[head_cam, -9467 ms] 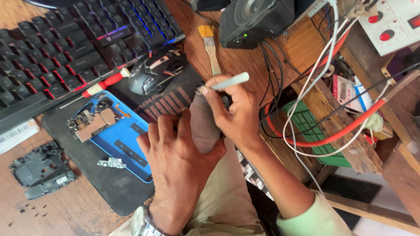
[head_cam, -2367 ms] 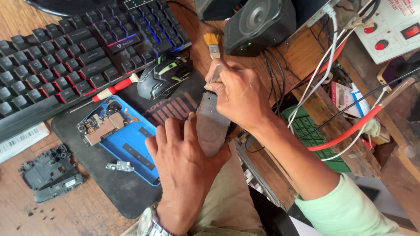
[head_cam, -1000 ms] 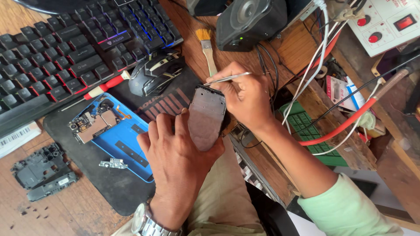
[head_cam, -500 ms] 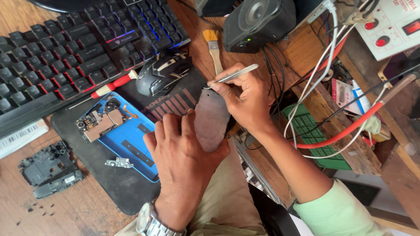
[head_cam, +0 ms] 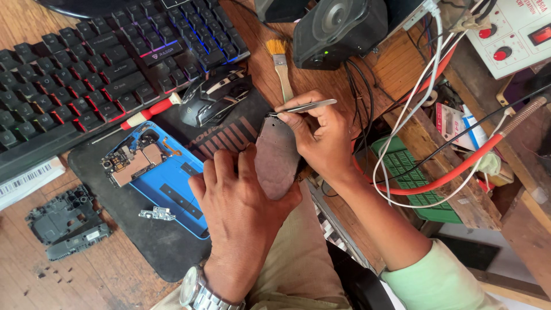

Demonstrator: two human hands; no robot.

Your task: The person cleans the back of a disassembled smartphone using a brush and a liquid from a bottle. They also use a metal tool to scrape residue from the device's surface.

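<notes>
Wooden counter (head_cam: 115, 275), cluttered, seen from above; black work mat (head_cam: 155, 252) laid on its near side.

Item in hand: flat brownish-grey phone panel (head_cam: 276, 155), rounded corners, long axis running from the person's lap up and away toward the paintbrush (head_cam: 280, 63). Lay between the two hands, touching both.

Left hand (head_cam: 241, 212): palm down, fingers (head_cam: 225, 166) spread a little apart, thumb side pressed against the panel's lower left edge, steadying it. Wristwatch (head_cam: 198, 293) on that wrist.

Right hand (head_cam: 321, 138): nearer to the panel's far end. Fingers pinched together on metal tweezers (head_cam: 304, 107), which lay nearly crosswise to the panel's long axis, tips pointing left and meeting the panel's top edge. Whether the tips gripped anything there could not be told.

Surroundings: blue opened phone body (head_cam: 166, 183) with exposed board, just left of the left hand; small metal bracket (head_cam: 156, 214) beside it; dark plastic parts (head_cam: 66, 221) further left; red-handled screwdriver (head_cam: 146, 115); black mouse (head_cam: 215, 95); keyboard (head_cam: 86, 63); speaker (head_cam: 338, 28); red cable (head_cam: 447, 178) and white wires (head_cam: 402, 120) on the right.
</notes>
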